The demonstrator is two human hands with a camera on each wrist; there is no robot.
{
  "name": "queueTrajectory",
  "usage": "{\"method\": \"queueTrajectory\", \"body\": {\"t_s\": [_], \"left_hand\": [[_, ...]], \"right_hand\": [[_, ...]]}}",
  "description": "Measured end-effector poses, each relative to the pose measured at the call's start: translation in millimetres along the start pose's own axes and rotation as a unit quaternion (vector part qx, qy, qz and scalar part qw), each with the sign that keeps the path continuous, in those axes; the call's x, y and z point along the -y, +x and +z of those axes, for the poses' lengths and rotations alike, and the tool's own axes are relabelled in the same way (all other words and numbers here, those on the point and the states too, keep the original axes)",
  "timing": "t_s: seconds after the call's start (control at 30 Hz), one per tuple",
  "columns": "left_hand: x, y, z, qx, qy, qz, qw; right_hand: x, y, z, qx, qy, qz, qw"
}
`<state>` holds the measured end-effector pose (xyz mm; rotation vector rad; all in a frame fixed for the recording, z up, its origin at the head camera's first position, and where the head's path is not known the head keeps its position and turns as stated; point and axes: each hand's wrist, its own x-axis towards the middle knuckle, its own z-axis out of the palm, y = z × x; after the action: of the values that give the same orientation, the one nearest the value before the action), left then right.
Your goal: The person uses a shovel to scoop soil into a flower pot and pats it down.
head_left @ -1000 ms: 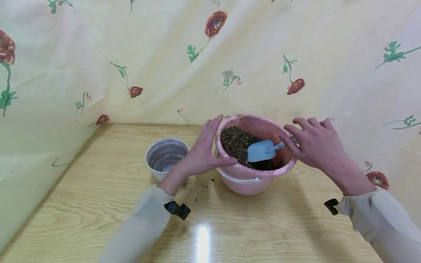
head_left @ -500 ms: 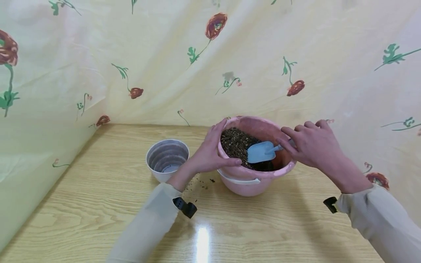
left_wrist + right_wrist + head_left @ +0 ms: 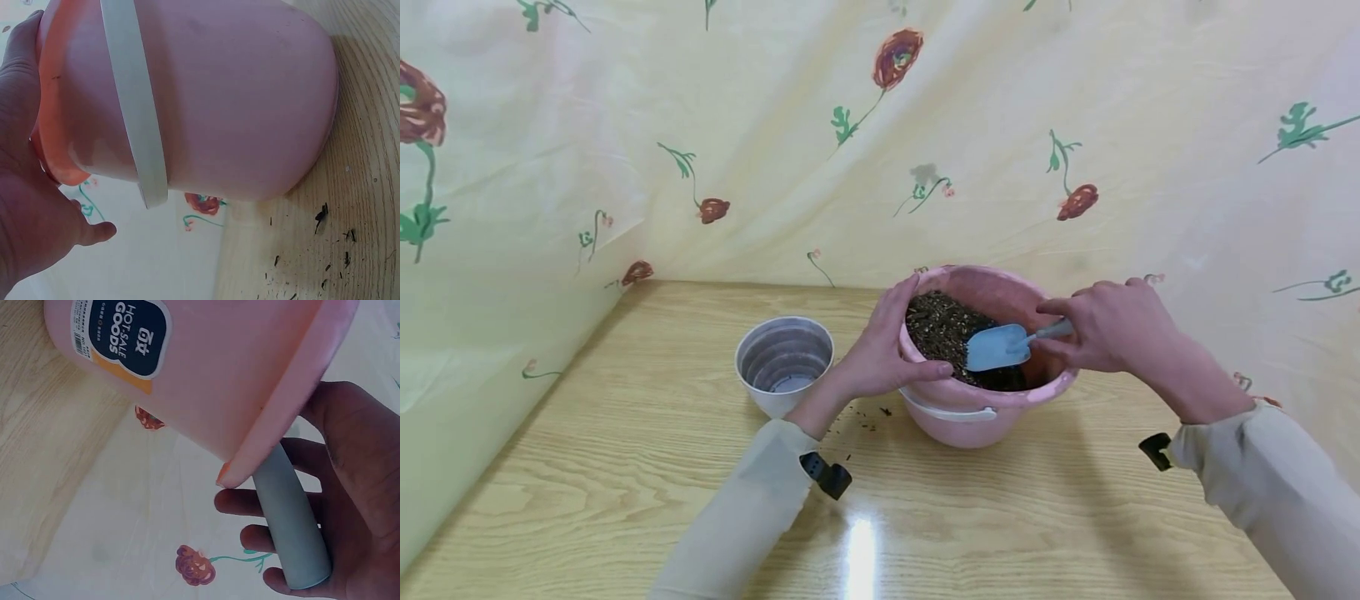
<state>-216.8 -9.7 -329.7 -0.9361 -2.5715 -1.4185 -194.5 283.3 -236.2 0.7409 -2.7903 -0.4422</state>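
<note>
A pink bucket (image 3: 958,429) with a white handle stands on the table, holding dark potting soil (image 3: 942,329). My left hand (image 3: 876,358) holds its left rim, the thumb lying over the front edge and the fingers toward the back. Inside the bucket, a small light-blue hand trowel (image 3: 997,348) rests its blade on the soil. My right hand (image 3: 1112,325) grips the trowel at the right rim. In the right wrist view, its fingers curl loosely round the grey-green trowel handle (image 3: 290,519), which sticks out past the rim. A white plastic pot (image 3: 758,397) stands left of the bucket.
Soil crumbs (image 3: 321,217) are scattered on the wooden table (image 3: 595,467) between pot and bucket. A flower-printed sheet (image 3: 775,125) hangs close behind the bucket and along the left side. The left forearm passes in front of the pot.
My left hand has moved right onto the bucket's rim. My right hand's fingers have lowered and closed round the trowel handle. Bucket, pot and trowel stay in place.
</note>
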Motion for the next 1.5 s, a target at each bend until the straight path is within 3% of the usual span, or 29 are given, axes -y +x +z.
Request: {"method": "queueTrajectory", "body": {"t_s": [0.33, 0.7, 0.8, 0.93, 1.1, 1.33, 1.5], "left_hand": [[2.0, -0.6, 0.3, 0.002, -0.014, -0.012, 0.9998], [3.6, 0.3, 1.2, 0.004, -0.018, -0.016, 0.9997], [3.6, 0.1, 2.3, 0.007, -0.02, -0.021, 0.9996], [3.1, -0.3, 3.7, 0.01, -0.022, -0.025, 0.9994], [2.8, -0.5, 4.4, 0.009, -0.03, -0.021, 0.9993], [2.6, -1.0, 3.7, 0.009, -0.037, -0.02, 0.9991], [4.1, -0.5, 3.2, 0.005, -0.04, -0.014, 0.9991]], "right_hand": [[-8.3, 18.6, -11.2, 0.122, 0.086, 0.004, 0.9888], [-12.7, 33.4, -22.9, 0.229, 0.114, -0.014, 0.9665], [-16.0, 37.0, -23.3, 0.27, 0.15, -0.021, 0.9509], [-20.8, 40.4, -22.7, 0.321, 0.212, -0.021, 0.9229], [-26.5, 44.3, -22.3, 0.363, 0.262, -0.016, 0.8942], [-30.6, 46.3, -24.5, 0.438, 0.317, 0.02, 0.8407], [-30.1, 48.1, -24.9, 0.455, 0.328, 0.03, 0.8271]]}}
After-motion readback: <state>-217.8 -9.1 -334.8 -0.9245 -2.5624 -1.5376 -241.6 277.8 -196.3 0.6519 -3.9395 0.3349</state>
